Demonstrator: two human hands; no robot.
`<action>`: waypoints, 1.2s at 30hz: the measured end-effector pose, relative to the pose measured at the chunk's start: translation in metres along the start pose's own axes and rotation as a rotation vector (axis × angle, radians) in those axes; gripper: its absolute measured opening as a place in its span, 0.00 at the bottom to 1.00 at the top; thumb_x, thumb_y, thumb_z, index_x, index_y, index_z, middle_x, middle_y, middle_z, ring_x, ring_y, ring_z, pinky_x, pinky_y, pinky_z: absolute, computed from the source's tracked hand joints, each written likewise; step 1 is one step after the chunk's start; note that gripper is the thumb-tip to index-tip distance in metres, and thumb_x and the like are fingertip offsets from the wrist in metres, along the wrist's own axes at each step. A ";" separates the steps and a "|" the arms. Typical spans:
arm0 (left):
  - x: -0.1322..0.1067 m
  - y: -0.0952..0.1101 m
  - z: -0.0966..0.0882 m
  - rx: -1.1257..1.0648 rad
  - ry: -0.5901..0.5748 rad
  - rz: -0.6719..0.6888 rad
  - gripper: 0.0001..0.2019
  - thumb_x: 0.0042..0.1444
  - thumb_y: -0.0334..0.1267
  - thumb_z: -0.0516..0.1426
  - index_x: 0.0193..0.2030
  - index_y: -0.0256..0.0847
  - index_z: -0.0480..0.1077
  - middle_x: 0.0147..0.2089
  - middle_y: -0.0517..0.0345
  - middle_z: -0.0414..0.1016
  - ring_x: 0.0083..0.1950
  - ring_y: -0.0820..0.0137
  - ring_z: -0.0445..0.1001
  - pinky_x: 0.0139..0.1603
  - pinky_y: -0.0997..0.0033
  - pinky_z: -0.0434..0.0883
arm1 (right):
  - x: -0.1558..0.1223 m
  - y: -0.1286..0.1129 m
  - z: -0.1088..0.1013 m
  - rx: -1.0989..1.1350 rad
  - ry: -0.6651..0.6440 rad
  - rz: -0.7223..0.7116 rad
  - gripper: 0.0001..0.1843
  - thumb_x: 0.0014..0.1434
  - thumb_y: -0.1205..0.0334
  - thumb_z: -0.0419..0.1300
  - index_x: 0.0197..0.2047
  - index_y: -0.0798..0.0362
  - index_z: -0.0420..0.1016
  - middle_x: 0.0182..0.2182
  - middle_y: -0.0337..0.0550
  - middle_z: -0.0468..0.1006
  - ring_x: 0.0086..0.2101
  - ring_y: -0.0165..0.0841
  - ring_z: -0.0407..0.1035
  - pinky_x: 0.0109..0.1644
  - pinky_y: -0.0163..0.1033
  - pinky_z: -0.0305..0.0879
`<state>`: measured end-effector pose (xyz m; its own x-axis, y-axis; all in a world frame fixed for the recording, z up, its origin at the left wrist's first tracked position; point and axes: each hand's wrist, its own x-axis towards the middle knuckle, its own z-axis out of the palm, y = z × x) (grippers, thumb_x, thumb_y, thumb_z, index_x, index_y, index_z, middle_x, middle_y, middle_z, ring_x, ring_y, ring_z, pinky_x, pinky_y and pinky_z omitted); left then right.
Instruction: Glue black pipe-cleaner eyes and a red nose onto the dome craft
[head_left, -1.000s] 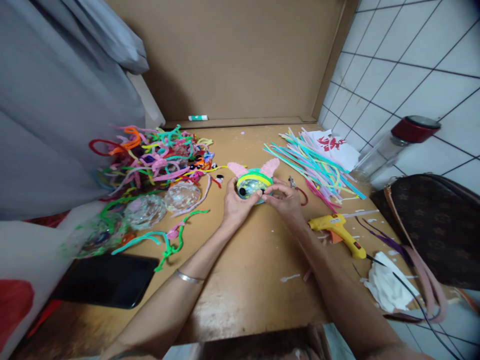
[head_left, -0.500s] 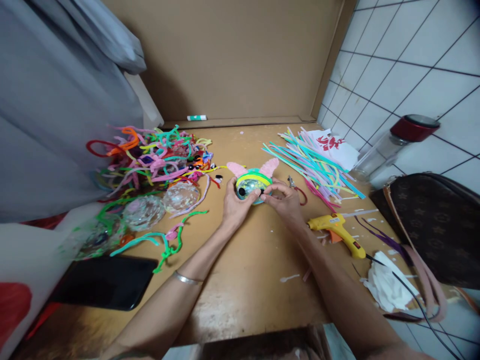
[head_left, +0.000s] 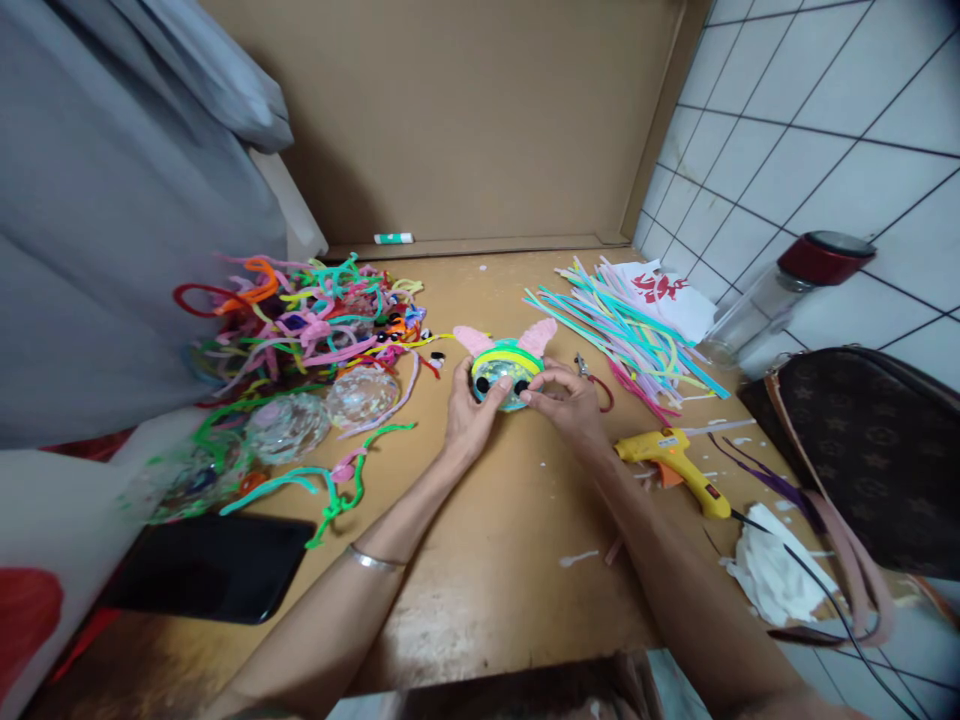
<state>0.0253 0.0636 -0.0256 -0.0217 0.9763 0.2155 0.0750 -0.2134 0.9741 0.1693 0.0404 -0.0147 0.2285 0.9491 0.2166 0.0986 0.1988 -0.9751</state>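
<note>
Amid the brown tabletop (head_left: 480,560), left hand (head_left: 469,416) grasps clear ball (head_left: 499,369), right hand (head_left: 571,400) pinches its black eye (head_left: 522,386). The ball is probably light, slippery, stiff: hold its sides, spare the soft-looking pink ears (head_left: 541,338).

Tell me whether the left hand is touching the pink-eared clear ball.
Touching. The head view shows the left hand wrapped around one side of the pink-eared clear ball, its thumb lying across the front.

Brown table (head_left: 480,590), yellow glue gun (head_left: 681,458), heaped colourful pipe cleaners (head_left: 315,328), crumpled white tissue (head_left: 774,568)
</note>
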 end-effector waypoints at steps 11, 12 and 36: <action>-0.001 -0.004 -0.001 -0.034 -0.012 0.016 0.30 0.51 0.53 0.58 0.56 0.37 0.61 0.53 0.47 0.70 0.53 0.61 0.71 0.55 0.59 0.67 | 0.000 -0.005 -0.001 -0.013 -0.005 -0.002 0.15 0.39 0.50 0.69 0.24 0.51 0.75 0.45 0.48 0.74 0.49 0.43 0.68 0.36 0.38 0.70; -0.001 -0.003 -0.001 -0.032 -0.009 0.016 0.30 0.51 0.53 0.58 0.56 0.37 0.61 0.54 0.47 0.70 0.53 0.61 0.71 0.56 0.59 0.67 | 0.000 -0.005 -0.001 -0.010 -0.002 -0.008 0.15 0.39 0.50 0.69 0.24 0.51 0.75 0.44 0.48 0.75 0.48 0.42 0.69 0.36 0.38 0.70; -0.002 -0.008 0.002 -0.030 0.019 -0.006 0.38 0.42 0.49 0.65 0.58 0.37 0.59 0.56 0.45 0.69 0.57 0.59 0.68 0.59 0.57 0.65 | 0.003 0.000 -0.001 0.037 0.027 -0.003 0.15 0.38 0.50 0.69 0.24 0.52 0.74 0.43 0.48 0.77 0.48 0.42 0.70 0.47 0.42 0.69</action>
<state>0.0268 0.0629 -0.0337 -0.0414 0.9768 0.2102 0.0452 -0.2083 0.9770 0.1714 0.0429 -0.0137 0.2547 0.9415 0.2206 0.0634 0.2114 -0.9753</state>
